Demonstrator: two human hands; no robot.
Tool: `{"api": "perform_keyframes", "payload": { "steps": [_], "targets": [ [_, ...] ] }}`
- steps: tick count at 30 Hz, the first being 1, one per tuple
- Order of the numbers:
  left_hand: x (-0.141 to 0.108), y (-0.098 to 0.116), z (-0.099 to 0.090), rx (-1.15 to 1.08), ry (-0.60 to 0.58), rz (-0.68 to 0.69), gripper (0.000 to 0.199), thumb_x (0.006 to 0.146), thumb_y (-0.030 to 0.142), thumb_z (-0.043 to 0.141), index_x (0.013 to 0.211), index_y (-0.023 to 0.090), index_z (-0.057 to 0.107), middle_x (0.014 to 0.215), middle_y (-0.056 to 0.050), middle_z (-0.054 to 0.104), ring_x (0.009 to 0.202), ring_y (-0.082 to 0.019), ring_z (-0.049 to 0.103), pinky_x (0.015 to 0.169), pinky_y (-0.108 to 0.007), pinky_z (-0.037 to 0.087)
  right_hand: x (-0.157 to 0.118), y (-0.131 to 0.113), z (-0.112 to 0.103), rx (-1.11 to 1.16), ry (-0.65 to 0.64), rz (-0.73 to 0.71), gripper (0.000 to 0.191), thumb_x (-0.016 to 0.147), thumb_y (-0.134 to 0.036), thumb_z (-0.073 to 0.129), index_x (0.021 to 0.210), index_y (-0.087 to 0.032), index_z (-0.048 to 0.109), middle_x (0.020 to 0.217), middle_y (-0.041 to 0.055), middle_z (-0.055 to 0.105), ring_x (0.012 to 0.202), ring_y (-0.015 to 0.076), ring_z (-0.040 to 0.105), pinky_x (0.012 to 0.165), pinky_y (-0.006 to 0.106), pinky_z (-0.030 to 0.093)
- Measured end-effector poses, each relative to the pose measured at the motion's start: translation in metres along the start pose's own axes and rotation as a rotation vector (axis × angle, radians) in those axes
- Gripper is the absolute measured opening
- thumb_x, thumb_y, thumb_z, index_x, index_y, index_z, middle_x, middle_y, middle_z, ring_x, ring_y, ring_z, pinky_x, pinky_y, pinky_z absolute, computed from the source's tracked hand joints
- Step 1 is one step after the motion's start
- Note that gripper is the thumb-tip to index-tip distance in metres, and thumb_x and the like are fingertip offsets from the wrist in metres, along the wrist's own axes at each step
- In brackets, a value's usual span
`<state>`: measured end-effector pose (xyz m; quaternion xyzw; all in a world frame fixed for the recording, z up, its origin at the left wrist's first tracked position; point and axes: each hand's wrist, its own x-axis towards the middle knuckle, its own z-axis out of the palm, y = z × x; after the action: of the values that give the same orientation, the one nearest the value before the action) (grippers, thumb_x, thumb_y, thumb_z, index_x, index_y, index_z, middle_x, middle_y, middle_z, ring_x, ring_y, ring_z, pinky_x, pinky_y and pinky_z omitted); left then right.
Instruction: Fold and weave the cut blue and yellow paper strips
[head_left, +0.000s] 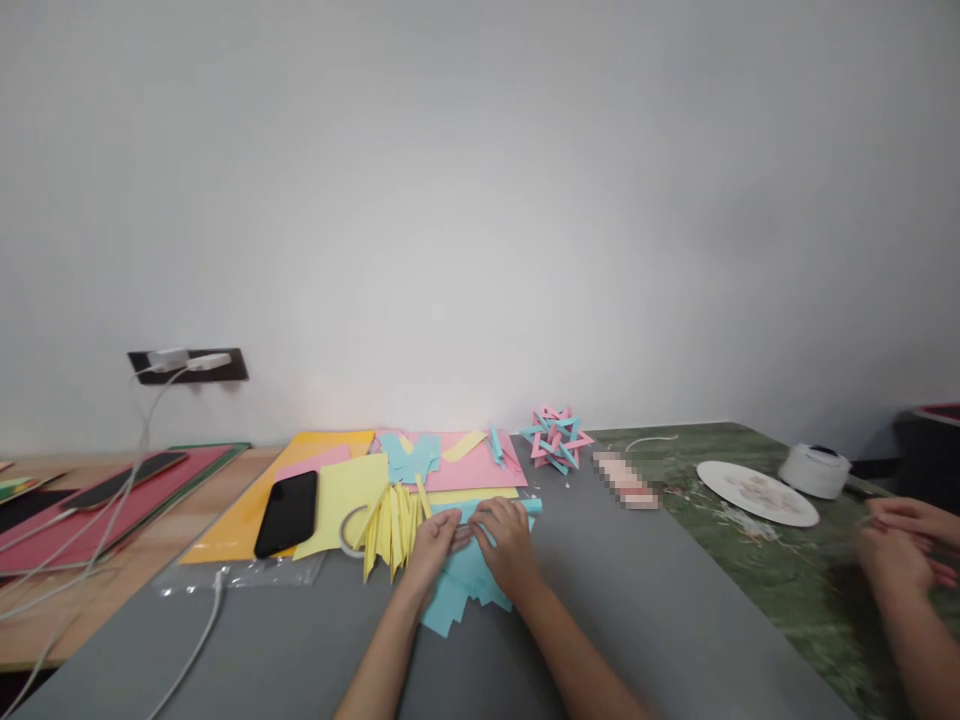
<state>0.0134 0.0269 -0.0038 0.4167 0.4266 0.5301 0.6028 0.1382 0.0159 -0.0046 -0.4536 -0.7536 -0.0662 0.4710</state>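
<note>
My left hand (436, 545) and my right hand (506, 540) are close together over a spread of blue paper pieces (456, 592) on the grey table. Both hands have their fingers bent together around something small between them, too hidden to name. A blue paper strip (531, 506) lies just beyond my right hand. Folded yellow paper strips (391, 525) stand in a bunch left of my left hand, beside a roll of tape (349, 530).
A black phone (288, 513) lies on yellow sheets at the left. A pink and blue paper star model (556, 440) sits near the wall. At the right are a white plate (757, 493) and another person's hands (904, 550). A white cable (196, 650) crosses the front left.
</note>
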Motion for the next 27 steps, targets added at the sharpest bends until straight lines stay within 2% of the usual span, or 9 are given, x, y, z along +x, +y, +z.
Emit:
{"api": "perform_keyframes", "payload": {
  "steps": [3, 9, 17, 23, 27],
  "targets": [
    [0.002, -0.002, 0.000, -0.050, -0.017, 0.017, 0.028, 0.058, 0.032, 0.063, 0.077, 0.012, 0.060, 0.071, -0.007, 0.066, 0.069, -0.017, 0.062, 0.068, -0.026, 0.047, 0.000, -0.003, -0.002, -0.020, -0.024, -0.011, 0.016, 0.076, -0.021, 0.045, 0.085, -0.027, 0.058, 0.077, 0.0008, 0.055, 0.080, 0.0158, 0.044, 0.078, 0.032, 0.022],
    [0.003, -0.006, 0.003, -0.103, 0.037, 0.025, 0.027, 0.059, 0.029, 0.063, 0.079, 0.012, 0.058, 0.077, -0.009, 0.066, 0.073, -0.018, 0.061, 0.070, -0.028, 0.047, -0.001, -0.003, -0.004, -0.028, -0.004, 0.014, 0.015, 0.076, -0.020, 0.046, 0.079, -0.027, 0.060, 0.077, 0.0000, 0.055, 0.082, 0.0154, 0.043, 0.079, 0.032, 0.021],
    [0.001, -0.007, 0.004, -0.175, 0.001, 0.049, 0.023, 0.061, 0.022, 0.062, 0.081, 0.012, 0.057, 0.083, -0.009, 0.065, 0.078, -0.019, 0.060, 0.077, -0.031, 0.045, 0.001, -0.003, -0.002, 0.032, 0.110, 0.205, 0.013, 0.073, -0.029, 0.048, 0.071, -0.025, 0.060, 0.082, 0.0012, 0.052, 0.085, 0.0172, 0.042, 0.078, 0.032, 0.023],
    [0.002, -0.006, 0.008, -0.138, -0.014, 0.066, 0.029, 0.057, 0.024, 0.064, 0.083, 0.012, 0.058, 0.081, -0.009, 0.065, 0.078, -0.020, 0.060, 0.077, -0.033, 0.043, 0.001, -0.002, 0.001, 0.058, 0.183, 0.311, 0.014, 0.069, -0.032, 0.050, 0.066, -0.022, 0.059, 0.080, 0.0020, 0.052, 0.084, 0.0182, 0.042, 0.078, 0.033, 0.023],
    [0.000, -0.006, 0.011, -0.032, -0.001, 0.146, 0.036, 0.052, 0.023, 0.068, 0.085, 0.012, 0.058, 0.079, -0.009, 0.066, 0.081, -0.021, 0.059, 0.078, -0.032, 0.042, 0.001, 0.000, 0.002, 0.071, 0.189, 0.338, 0.014, 0.068, -0.033, 0.051, 0.065, -0.021, 0.058, 0.080, 0.0025, 0.053, 0.084, 0.0188, 0.042, 0.078, 0.033, 0.023]
  ]
}}
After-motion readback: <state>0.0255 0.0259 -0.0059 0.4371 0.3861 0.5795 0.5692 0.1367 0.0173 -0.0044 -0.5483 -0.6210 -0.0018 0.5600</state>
